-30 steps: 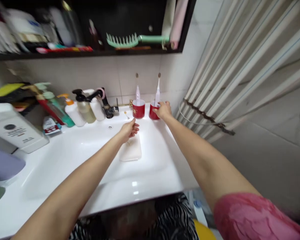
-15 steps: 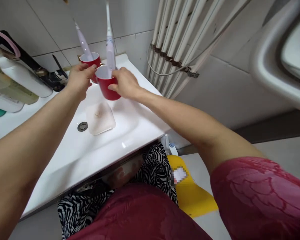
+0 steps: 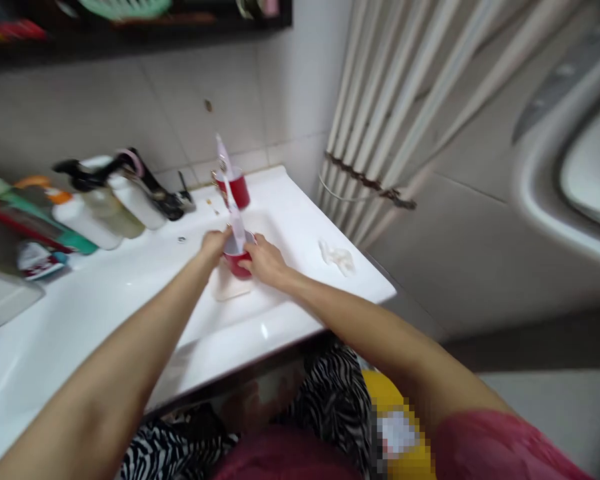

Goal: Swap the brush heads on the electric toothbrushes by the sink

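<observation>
Both hands are at a red mug [image 3: 239, 265] with a white inside, low over the sink basin. A pale lilac electric toothbrush [image 3: 237, 227] stands up out of it. My right hand [image 3: 267, 261] grips the mug's right side, with fingers at the rim. On the opposite side my left hand [image 3: 214, 245] is closed at the rim, by what looks like a gold handle; its fingertips are partly hidden. Partly under the mug lies a pale, flat rectangular dish [image 3: 230, 289]. Behind, a second red mug [image 3: 239, 191] holds another lilac toothbrush [image 3: 223, 155] at the sink's back edge.
Several bottles [image 3: 83, 217] and a black faucet [image 3: 167, 203] line the back left. A crumpled white tissue [image 3: 337, 257] lies on the right ledge. White pipes [image 3: 375, 113] run up the wall, and a dark shelf [image 3: 190, 30] hangs above.
My left hand has left the rear mug and come to the front one. The front mug has come down toward the dish. My view has swung up and left, showing the shelf and more bottles.
</observation>
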### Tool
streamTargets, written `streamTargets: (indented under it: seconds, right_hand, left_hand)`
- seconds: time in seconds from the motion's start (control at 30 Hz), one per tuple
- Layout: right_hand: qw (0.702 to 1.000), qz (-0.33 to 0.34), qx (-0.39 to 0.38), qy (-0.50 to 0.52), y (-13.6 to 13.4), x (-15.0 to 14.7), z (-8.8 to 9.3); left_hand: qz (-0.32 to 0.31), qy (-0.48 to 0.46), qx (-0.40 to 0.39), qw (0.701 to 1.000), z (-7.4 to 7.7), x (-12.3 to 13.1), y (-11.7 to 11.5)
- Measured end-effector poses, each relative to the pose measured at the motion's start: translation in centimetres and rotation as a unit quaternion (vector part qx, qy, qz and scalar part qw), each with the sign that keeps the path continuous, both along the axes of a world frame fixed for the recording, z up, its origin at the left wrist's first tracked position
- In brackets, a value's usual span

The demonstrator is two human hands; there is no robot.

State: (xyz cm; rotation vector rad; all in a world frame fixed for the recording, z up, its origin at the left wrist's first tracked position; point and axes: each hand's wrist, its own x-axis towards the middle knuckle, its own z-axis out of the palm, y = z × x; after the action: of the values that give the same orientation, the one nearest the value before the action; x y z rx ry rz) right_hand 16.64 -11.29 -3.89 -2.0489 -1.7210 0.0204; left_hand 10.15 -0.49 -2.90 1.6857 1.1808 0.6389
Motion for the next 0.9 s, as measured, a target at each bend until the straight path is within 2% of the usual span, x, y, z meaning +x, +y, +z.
streamTargets:
  seconds: [0.1, 0.37, 0.47, 0.53, 0.6, 0.67, 0.73, 0.83, 0.9]
  right_hand:
    - [0.999, -0.012, -0.031, 0.008, 0.7, -0.2, -0.6]
    - [0.998, -0.036, -0.05, -0.004, 1.7, -1.5, -0.9]
    - [0.998, -0.034, -0.045, -0.014, 2.0, -2.4, -0.8]
    - [0.998, -0.031, -0.042, -0.017, 2.1, -2.8, -1.0]
    - [0.999, -0.024, -0.04, -0.014, 2.0, -3.0, -1.3]
    - [0.999, -0.02, -0.029, 0.004, 1.9, -3.1, -1.4]
    - [0.999, -0.022, 0.014, 0.042, 1.8, -3.1, -0.9]
    - [0.98, -0.007, 0.119, 0.159, 1.9, -3.7, 1.6]
    - [0.946, 0.039, 0.159, 0.28, 2.0, -4.8, 4.1]
  left_hand:
    - [0.005, -0.025, -0.028, 0.999, -0.4, -0.5, 0.3]
    - [-0.012, -0.127, -0.013, 0.992, -1.0, -1.6, 0.3]
    - [0.004, -0.159, 0.007, 0.987, -1.6, -1.9, 0.4]
    - [0.024, -0.189, 0.019, 0.982, -1.5, -2.3, 0.5]
    - [0.045, -0.228, 0.029, 0.972, -0.6, -3.1, 0.6]
    - [0.063, -0.273, 0.04, 0.959, 0.9, -4.3, 0.6]
    - [0.07, -0.314, 0.047, 0.946, 2.7, -5.9, 0.3]
    - [0.051, -0.352, 0.039, 0.934, 4.5, -8.4, -1.2]
    - [0.027, -0.361, 0.022, 0.932, 4.8, -9.7, -2.9]
